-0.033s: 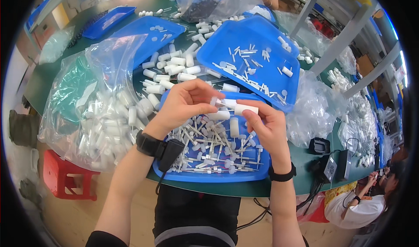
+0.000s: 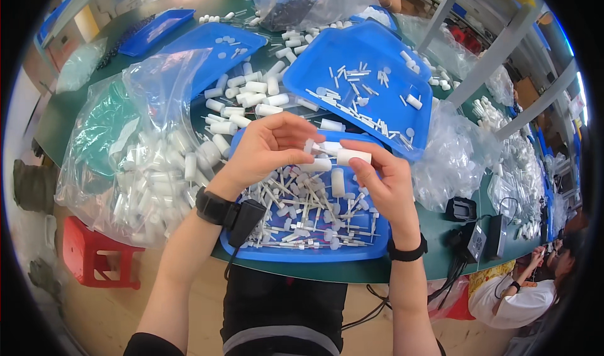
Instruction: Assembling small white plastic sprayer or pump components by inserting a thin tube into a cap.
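Here, both hands meet over the near blue tray [image 2: 377, 246]. The left hand [image 2: 264, 151] is curled, its thumb and fingers pinched on a small white plastic piece [image 2: 318, 147], with another white tube [image 2: 314, 165] tucked beneath against the fingers. The right hand [image 2: 387, 183] is half closed, thumb and forefinger pinching a short white cylinder [image 2: 353, 156] by its right end, the cylinder lying level just right of the left hand's piece; whether the two parts touch cannot be told. A black wristband with a dark device and cable [image 2: 242, 221] sits on the left wrist, and a thin black band [image 2: 407, 253] on the right.

Below the hands the near tray holds a heap of small white sticks and caps [image 2: 302, 214] and one upright white tube [image 2: 338, 182]. To the left lies a large clear bag full of white tubes [image 2: 148, 173]. Farther off, a second blue tray [image 2: 371, 54], tilted, carries scattered white sticks and caps, and loose white tubes [image 2: 251, 92] lie between it and a third blue tray [image 2: 211, 44]. To the right are crumpled clear bags [image 2: 453, 161] and black chargers with cables [image 2: 475, 230] on the green table [image 2: 63, 111]. A red stool [image 2: 94, 255] stands at the near left, and another person in a white shirt [image 2: 503, 299] sits at the near right.
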`<state>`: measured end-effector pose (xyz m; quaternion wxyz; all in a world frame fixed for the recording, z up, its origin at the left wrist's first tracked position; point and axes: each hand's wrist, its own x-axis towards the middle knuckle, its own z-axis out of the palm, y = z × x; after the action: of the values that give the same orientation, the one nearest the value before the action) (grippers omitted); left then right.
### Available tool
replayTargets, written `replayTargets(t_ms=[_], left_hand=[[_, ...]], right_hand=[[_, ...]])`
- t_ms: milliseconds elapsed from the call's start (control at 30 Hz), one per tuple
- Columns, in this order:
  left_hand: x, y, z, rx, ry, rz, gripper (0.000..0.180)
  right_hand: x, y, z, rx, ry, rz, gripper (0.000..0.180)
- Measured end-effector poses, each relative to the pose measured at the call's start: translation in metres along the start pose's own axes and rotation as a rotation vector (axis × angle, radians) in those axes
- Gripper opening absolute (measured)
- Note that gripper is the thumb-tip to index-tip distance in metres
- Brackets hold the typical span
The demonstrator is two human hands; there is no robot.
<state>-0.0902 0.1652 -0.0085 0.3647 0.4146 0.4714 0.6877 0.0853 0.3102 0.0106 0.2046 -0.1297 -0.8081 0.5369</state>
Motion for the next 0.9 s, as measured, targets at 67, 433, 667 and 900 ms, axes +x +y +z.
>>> replayTargets(t_ms=[67, 433, 667, 900], left_hand=[[0.0, 0.0, 0.0, 0.011, 0.007, -0.029, 0.031], [0.001, -0.002, 0.001, 0.001, 0.024, -0.011, 0.028], [0.0, -0.003, -0.001, 0.06, -0.005, -0.005, 0.027], [0.001, -0.004, -0.001, 0.004, 0.016, -0.011, 0.026]], right_hand=[[0.003, 0.0, 0.005, -0.085, 0.047, -0.22, 0.03], [0.003, -0.003, 0.011, 0.014, 0.143, -0.224, 0.025], [0.002, 0.009, 0.007, 0.133, 0.052, 0.0, 0.023], [0.005, 0.007, 0.008, -0.044, 0.106, -0.255, 0.027]])
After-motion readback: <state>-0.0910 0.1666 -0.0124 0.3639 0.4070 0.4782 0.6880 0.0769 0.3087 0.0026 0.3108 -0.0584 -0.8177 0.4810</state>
